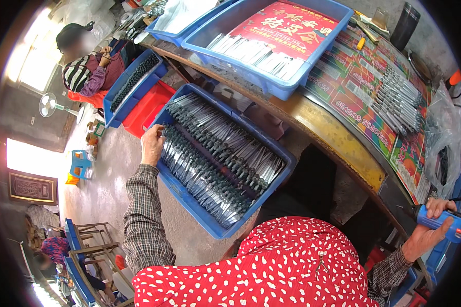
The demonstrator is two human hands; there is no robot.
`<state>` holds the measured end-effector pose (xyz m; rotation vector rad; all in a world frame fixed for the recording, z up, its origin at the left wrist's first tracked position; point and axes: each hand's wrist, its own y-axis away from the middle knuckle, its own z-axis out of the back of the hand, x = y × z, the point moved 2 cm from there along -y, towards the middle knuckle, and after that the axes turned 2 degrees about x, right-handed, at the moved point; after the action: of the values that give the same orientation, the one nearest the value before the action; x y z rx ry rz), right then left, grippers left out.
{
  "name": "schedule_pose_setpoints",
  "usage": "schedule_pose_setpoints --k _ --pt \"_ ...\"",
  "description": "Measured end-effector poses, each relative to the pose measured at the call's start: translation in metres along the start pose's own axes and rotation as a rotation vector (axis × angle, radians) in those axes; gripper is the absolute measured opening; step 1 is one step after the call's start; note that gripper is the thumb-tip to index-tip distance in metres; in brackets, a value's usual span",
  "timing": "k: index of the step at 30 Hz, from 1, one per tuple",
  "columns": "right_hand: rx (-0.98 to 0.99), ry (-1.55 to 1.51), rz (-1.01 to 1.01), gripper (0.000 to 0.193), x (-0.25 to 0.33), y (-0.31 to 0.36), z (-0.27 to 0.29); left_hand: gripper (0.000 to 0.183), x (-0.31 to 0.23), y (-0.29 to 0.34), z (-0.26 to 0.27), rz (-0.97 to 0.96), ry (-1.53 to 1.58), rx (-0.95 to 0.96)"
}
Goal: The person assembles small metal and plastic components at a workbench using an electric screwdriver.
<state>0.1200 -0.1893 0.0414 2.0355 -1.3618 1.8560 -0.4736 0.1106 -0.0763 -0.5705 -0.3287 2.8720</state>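
"What are the hands doing?"

"The right hand (421,239) is wrapped round a blue power tool (457,229), its dark tip pointing toward the bench. The left hand (152,146) is at the upper-left corner of a blue crate (189,212); I can't tell whether its fingers pinch anything."

"And the crate?"

"It sits below the bench edge, in front of the person, with slender metal rods (194,176) lying in two dense rows, dark ends lined up."

"So how much is done?"

"Those rows look well filled, so I'd judge much of that batch is laid in. Whether they're finished, I can't tell."

"What's left?"

"Perhaps the loose group of similar rods (398,100) on the workbench (338,135). Beside it, a shallow blue tray (279,89) holds pale rods (256,53) and a red sheet (287,25)."
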Motion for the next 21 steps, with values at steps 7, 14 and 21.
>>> schedule_pose_setpoints --k 7,14,21 --pt "0.017 -0.004 -0.004 0.033 0.0 0.0 0.002 0.016 0.014 0.023 -0.017 0.036 -0.151 -0.258" --pt "0.017 -0.013 -0.009 0.033 -0.001 -0.001 0.005 0.032 -0.001 0.038 -0.041 0.026 -0.181 -0.173" --pt "-0.003 -0.022 -0.01 0.033 0.0 0.001 0.005 0.035 0.0 0.04 -0.046 0.006 -0.189 -0.187"
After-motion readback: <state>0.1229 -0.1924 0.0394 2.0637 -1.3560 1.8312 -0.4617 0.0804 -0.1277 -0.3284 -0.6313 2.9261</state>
